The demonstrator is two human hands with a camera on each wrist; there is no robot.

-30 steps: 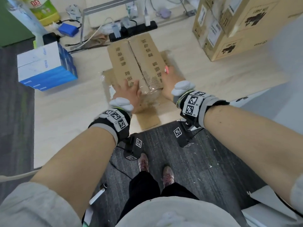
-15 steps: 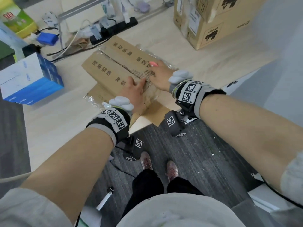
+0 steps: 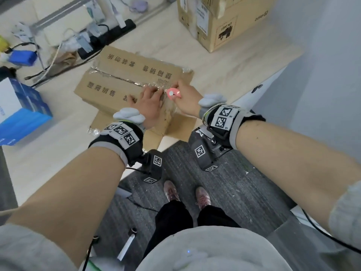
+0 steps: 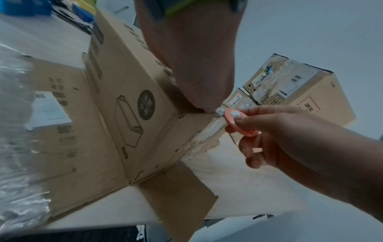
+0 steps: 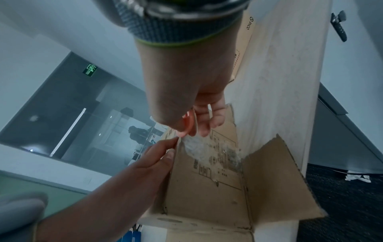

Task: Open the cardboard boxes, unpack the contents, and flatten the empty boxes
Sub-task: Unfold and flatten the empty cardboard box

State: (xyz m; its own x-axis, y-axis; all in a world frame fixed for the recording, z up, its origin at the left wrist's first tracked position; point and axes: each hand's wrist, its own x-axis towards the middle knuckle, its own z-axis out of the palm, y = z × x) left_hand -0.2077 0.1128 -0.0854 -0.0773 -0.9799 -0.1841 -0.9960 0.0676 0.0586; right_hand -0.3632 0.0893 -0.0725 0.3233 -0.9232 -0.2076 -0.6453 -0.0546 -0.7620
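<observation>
A brown cardboard box [image 3: 125, 73] lies on the pale table [image 3: 58, 153] with its taped seam on top and its lower flaps spread out. My left hand [image 3: 149, 100] presses flat on the box top beside the near end of the seam. My right hand [image 3: 181, 94] pinches a small pink cutter [image 3: 172, 92] with its tip at the crinkled clear tape there. In the left wrist view the cutter [image 4: 236, 121] touches the top corner of the box [image 4: 132, 101]. The right wrist view shows the cutter [image 5: 187, 124] between thumb and fingers, with my left hand's fingertips [image 5: 165, 147] at the box edge.
A blue and white box [image 3: 21, 110] stands at the table's left. Large stacked cardboard boxes [image 3: 220, 22] fill the back right. A power strip [image 3: 109, 34] and cables lie behind the box. The table edge runs just below my wrists, with dark carpet [image 3: 234, 182] beneath.
The box has turned so its seam now runs off to the left. My right hand has brought the pink cutter from the box's side to the near end of the seam.
</observation>
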